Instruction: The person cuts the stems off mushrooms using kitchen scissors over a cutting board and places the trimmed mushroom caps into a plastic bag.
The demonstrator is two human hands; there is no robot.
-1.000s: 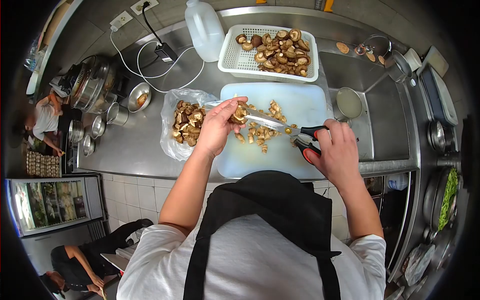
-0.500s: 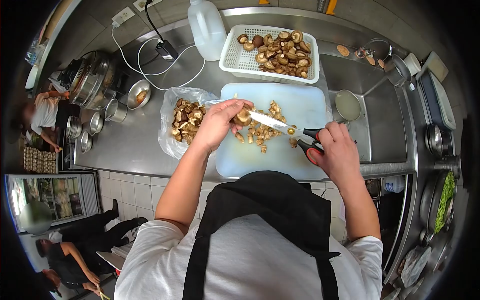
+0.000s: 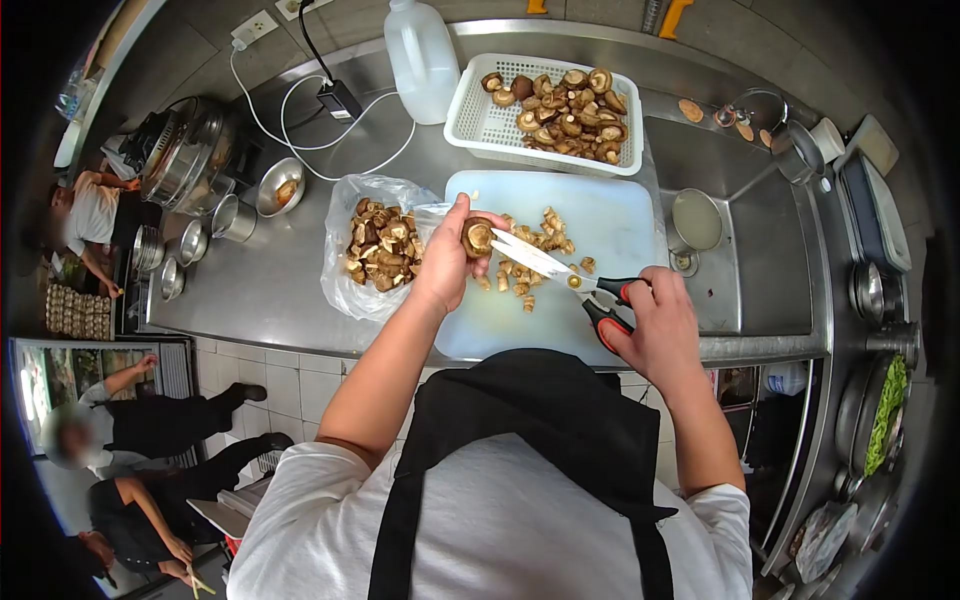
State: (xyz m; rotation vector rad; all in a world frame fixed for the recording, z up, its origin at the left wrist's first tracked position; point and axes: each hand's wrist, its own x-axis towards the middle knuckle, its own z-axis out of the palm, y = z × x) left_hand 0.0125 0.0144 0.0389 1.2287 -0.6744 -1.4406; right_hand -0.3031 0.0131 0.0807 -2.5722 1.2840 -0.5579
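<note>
Right at the snipping stage, judging by the pose. Got one mushroom (image 3: pixel 478 238) pinched in the left hand (image 3: pixel 442 265), fingers closed in around the cap, held up over the left side of the board (image 3: pixel 610 215). Wrapped around the scissors (image 3: pixel 575 282) on the other side: right hand (image 3: pixel 663 325), fingers at the handles, loops spread apart. Blade tips right up at the mushroom's edge, maybe touching, hard to tell from above. Would call for a steady pinch on the cap, fingertips well clear of the blades, then an even squeeze on the loops. Could easily nick a finger at that spacing, or slip on the round cap, so no rushing.

Small cut bits (image 3: pixel 522 275) scattered on the board under and beside the blades. More mushrooms in the clear bag (image 3: pixel 345 298), just left of the board, plus a loose pile in the white basket (image 3: pixel 465 115) behind it. Also spotted: jug (image 3: pixel 420 68) beside the basket, pot (image 3: pixel 696 220) in the sink (image 3: pixel 740 285) off to the right.

As for brands or writing: nothing readable. Pale label on the black adapter (image 3: pixel 338 99), but way too small to make out. No legible marking on the scissors, jug or bag either.
</note>
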